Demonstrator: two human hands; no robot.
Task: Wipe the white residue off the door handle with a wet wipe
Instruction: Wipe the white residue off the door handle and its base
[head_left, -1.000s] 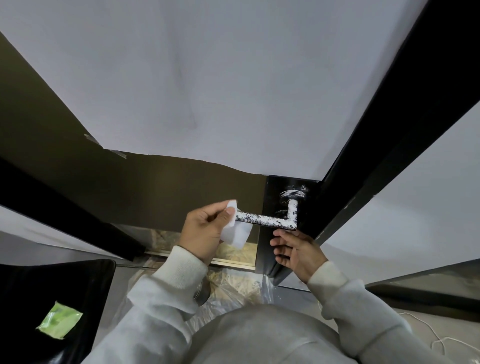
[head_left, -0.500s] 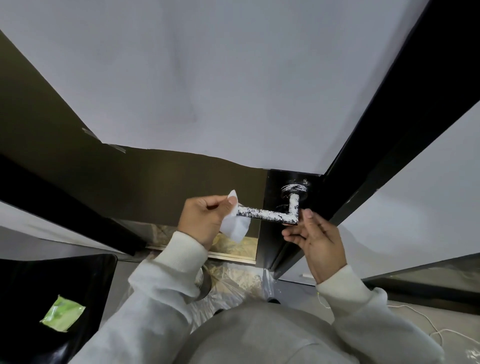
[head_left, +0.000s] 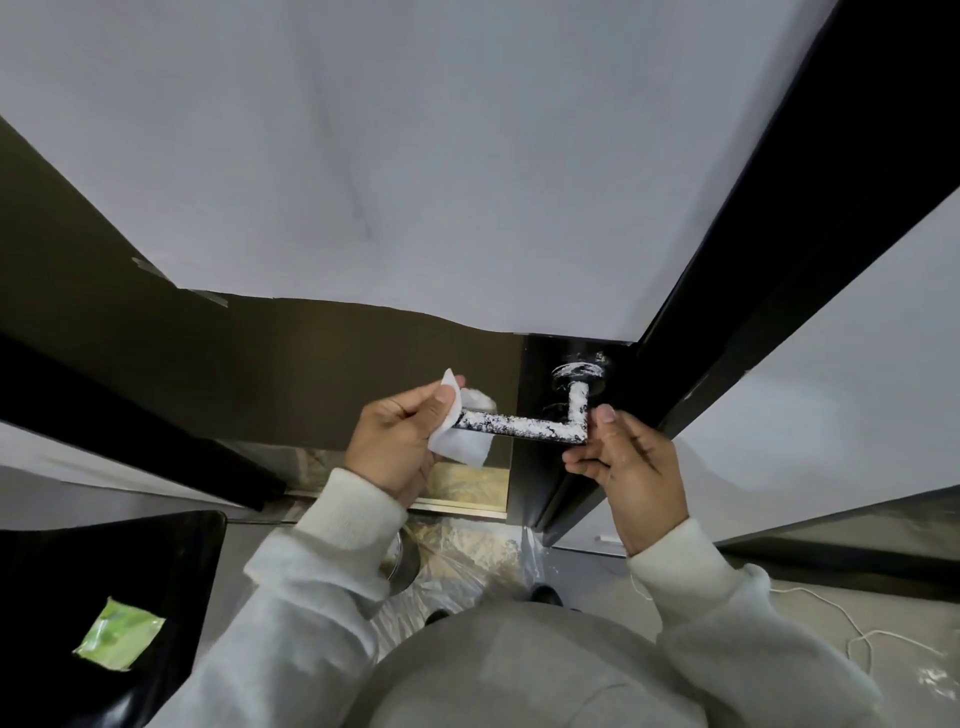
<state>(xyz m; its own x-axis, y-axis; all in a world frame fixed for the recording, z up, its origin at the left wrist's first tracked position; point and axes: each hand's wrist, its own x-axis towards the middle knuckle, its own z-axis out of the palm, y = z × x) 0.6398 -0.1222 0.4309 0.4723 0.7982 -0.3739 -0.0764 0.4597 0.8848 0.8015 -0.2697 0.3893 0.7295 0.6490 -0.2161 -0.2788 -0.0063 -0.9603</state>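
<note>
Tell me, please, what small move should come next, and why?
Probably slide the wet wipe along the door handle toward its bend: the left hand pinches it round the free end, white residue covers the lever, and the right hand holds the bend.

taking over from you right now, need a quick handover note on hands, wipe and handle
Left hand: pinches the wet wipe, which sits wrapped at the free end of the door handle.
Right hand: thumb and fingers grip the handle's bend, steadying it.
Done: wipe is in place; nothing looks cleaned yet.
Left: white residue coats the lever, the neck and the round base; wipe along all of it.
A green packet lies at lower left.
</note>
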